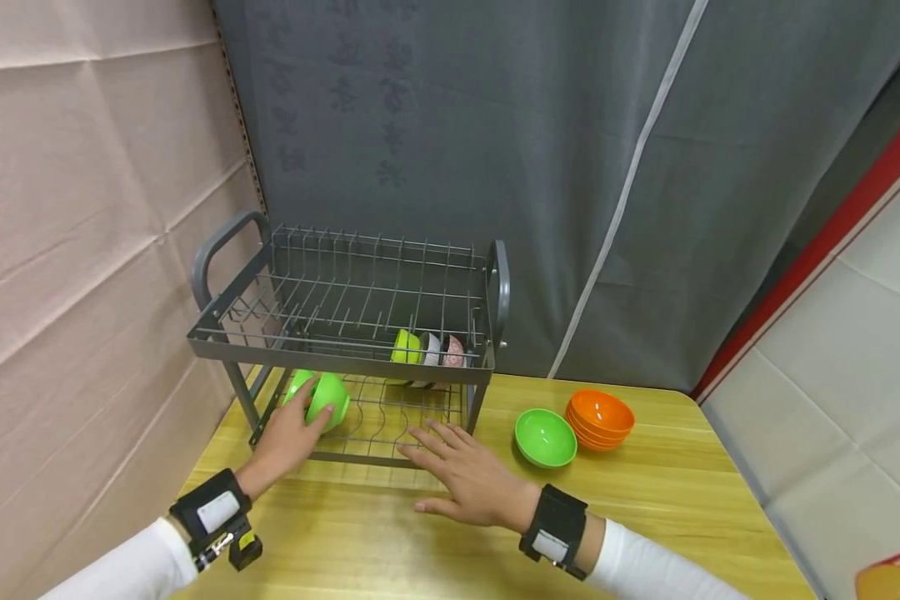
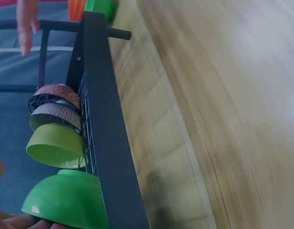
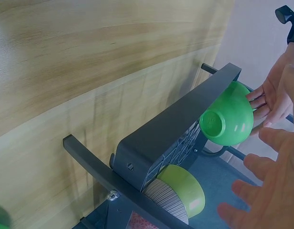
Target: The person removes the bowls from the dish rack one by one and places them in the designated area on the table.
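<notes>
A green bowl [image 1: 330, 398] stands on its side on the lower tier of the dish rack [image 1: 345, 365], its base turned to the right. My left hand [image 1: 288, 437] holds it from the left at the rim; in the right wrist view those fingers [image 3: 261, 102] lie partly behind the bowl. My right hand [image 1: 468, 475] hovers in front of the rack's lower right part, fingers spread and holding nothing. Further right on the lower tier stand a yellow-green bowl [image 2: 56, 145], a striped bowl [image 2: 56, 116] and a pink patterned bowl [image 2: 61, 90], side by side.
On the wooden table [image 1: 645, 508], right of the rack, sit another green bowl [image 1: 546, 437] and a stack of orange bowls [image 1: 602, 417]. The upper tier with its wire dividers [image 1: 360, 287] overhangs the lower one. A grey curtain [image 1: 540, 167] hangs behind.
</notes>
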The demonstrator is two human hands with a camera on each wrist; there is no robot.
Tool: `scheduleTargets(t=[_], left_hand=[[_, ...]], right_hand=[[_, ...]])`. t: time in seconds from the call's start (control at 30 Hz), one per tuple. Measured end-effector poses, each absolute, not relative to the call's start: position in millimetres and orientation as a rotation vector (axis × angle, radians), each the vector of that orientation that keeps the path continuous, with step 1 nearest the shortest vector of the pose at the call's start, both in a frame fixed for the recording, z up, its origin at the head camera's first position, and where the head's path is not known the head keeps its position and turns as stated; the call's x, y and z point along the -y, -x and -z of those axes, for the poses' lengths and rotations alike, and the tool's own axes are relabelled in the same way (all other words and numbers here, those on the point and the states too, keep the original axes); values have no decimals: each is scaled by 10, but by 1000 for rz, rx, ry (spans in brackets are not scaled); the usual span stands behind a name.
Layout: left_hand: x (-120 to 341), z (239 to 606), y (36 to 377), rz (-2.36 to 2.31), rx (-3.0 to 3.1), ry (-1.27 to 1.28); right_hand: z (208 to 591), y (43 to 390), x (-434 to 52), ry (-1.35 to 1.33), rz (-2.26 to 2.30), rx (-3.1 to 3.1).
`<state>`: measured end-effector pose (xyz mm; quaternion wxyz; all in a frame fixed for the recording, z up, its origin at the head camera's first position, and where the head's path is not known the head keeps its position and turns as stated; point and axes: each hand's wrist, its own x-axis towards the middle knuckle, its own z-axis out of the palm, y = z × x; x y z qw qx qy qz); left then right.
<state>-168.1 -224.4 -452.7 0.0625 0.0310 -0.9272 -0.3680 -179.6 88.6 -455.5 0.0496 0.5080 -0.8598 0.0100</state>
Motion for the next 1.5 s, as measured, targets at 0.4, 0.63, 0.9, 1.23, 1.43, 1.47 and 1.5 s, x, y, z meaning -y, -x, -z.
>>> scheduleTargets(t=[0.4,0.63,0.9,1.23,1.43,1.47,1.5], left_hand=[[2322,4584,1726,1239,2792,-148],[2349,4587,1737,1346,2776,-192],[2290,4507,1715,1513,2743,-150],[2122,4490,1619,1413,2750,-19],[2054,4474,1558,1276,2735,53],[2040,4474,1545,1241,2736,66],[2024,4473,1528,1190,2738,87]], right_hand=[[4507,1866,-822,-1573,-30,2614],[4429,1921,-746,-1575,-64,2652],[4367,1956,-691,-1563,-43,2647],[4278,1962,-623,-1563,-50,2617],[4245,1978,-589,-1562,-57,2605],[4241,1983,-582,-1562,-56,2599],[4235,1985,-575,-1561,-57,2594]])
